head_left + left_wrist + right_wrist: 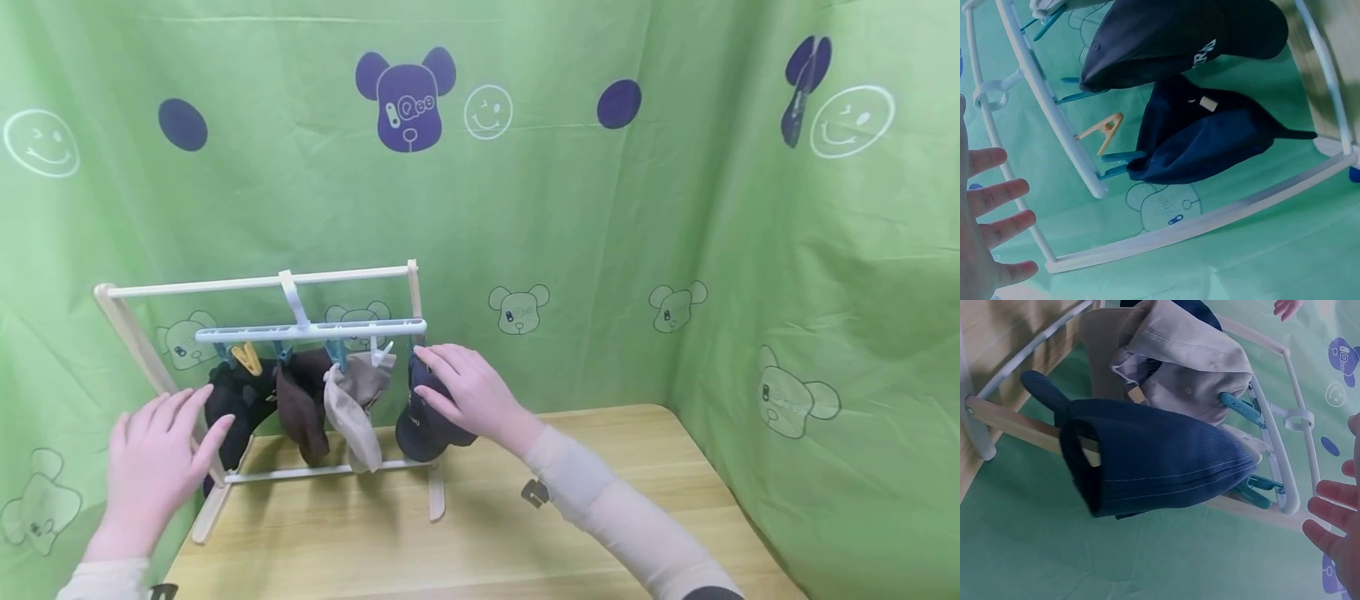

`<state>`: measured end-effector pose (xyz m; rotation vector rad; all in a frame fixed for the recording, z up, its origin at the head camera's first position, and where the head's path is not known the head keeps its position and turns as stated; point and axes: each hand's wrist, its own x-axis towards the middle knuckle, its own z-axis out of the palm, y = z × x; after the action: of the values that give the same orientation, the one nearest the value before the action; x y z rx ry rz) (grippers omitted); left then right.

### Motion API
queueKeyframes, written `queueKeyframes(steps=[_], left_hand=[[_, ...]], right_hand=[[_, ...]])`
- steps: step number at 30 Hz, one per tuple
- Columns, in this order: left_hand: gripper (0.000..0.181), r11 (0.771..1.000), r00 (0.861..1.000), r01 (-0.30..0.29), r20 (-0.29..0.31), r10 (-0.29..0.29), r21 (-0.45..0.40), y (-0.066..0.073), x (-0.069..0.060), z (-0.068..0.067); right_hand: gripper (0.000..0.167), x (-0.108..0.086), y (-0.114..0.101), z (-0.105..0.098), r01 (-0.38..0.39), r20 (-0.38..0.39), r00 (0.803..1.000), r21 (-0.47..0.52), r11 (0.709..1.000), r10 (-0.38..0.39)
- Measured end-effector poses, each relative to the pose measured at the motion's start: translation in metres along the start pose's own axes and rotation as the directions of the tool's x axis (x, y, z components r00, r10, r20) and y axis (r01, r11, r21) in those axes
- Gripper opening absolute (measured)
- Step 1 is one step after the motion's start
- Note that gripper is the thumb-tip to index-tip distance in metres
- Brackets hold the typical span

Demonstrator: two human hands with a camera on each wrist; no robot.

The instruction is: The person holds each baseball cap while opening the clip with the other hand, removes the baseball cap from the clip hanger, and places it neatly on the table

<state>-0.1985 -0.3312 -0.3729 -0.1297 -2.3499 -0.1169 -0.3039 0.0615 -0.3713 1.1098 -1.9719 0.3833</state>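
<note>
Several caps hang by clips from a pale blue clip hanger (311, 332). From left to right in the head view come a black cap (234, 408), a brown cap (300, 417), a beige cap (352, 417) and a navy cap (427, 425). My left hand (153, 467) is spread beside the left end, holding nothing. Near the navy cap, my right hand (476, 392) has its fingers extended; the right wrist view shows them apart from that cap (1166, 456). A yellow clip (1107, 131) on the hanger grips no cap.
The hanger hooks over the top bar (187, 286) of a small wooden rack (135, 333), which stands on a wood-grain table (570, 500). Green printed curtain (562, 208) surrounds the table at the back and sides. A lower white bar (300, 472) joins the rack's feet.
</note>
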Motion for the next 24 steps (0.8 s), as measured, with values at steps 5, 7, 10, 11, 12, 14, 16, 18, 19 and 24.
queueKeyframes(steps=[5,7,10,11,12,14,16,18,19,24], left_hand=[[0.058,1.000,1.000,0.011,0.024,-0.012,0.012,-0.008,0.013,-0.008],[0.058,1.000,1.000,0.015,0.017,-0.016,0.015,-0.013,0.018,-0.012],[0.058,0.999,1.000,0.029,0.006,-0.029,0.020,-0.021,0.025,-0.017],[0.058,0.999,0.999,0.034,0.000,-0.034,0.019,-0.023,0.027,-0.018],[0.057,0.999,0.999,0.038,-0.008,-0.037,0.018,-0.026,0.029,-0.020],[0.057,0.999,0.999,0.048,-0.013,-0.048,0.017,-0.031,0.034,-0.021],[0.057,0.998,0.998,0.056,-0.012,-0.055,0.018,-0.035,0.039,-0.023],[0.058,0.997,0.998,0.070,0.009,-0.070,0.024,-0.038,0.043,-0.026],[0.059,0.997,0.997,0.075,0.016,-0.076,0.025,-0.040,0.046,-0.027],[0.059,0.995,0.995,0.096,0.029,-0.097,0.015,-0.044,0.058,-0.033]], right_hand=[[0.052,0.015,0.002,0.002,0.040,-0.027,0.999,-0.024,0.999,-0.040],[0.051,0.021,0.003,0.003,0.038,-0.031,0.999,-0.026,0.999,-0.039],[0.050,0.029,0.004,0.004,0.022,-0.036,0.999,-0.025,0.999,-0.023],[0.049,0.031,0.005,0.005,0.018,-0.037,0.999,-0.024,1.000,-0.019],[0.049,0.034,0.005,0.006,0.014,-0.037,0.999,-0.024,1.000,-0.015],[0.049,0.038,0.007,0.008,0.008,-0.031,0.999,-0.026,1.000,-0.009],[0.050,0.043,0.007,0.010,0.005,-0.019,1.000,-0.030,1.000,-0.005],[0.051,0.048,0.007,0.012,0.001,-0.006,1.000,-0.034,0.999,-0.002],[0.052,0.051,0.007,0.013,0.001,0.000,1.000,-0.038,0.999,-0.001],[0.052,0.065,0.007,0.017,0.008,-0.004,1.000,-0.069,0.998,-0.008]])
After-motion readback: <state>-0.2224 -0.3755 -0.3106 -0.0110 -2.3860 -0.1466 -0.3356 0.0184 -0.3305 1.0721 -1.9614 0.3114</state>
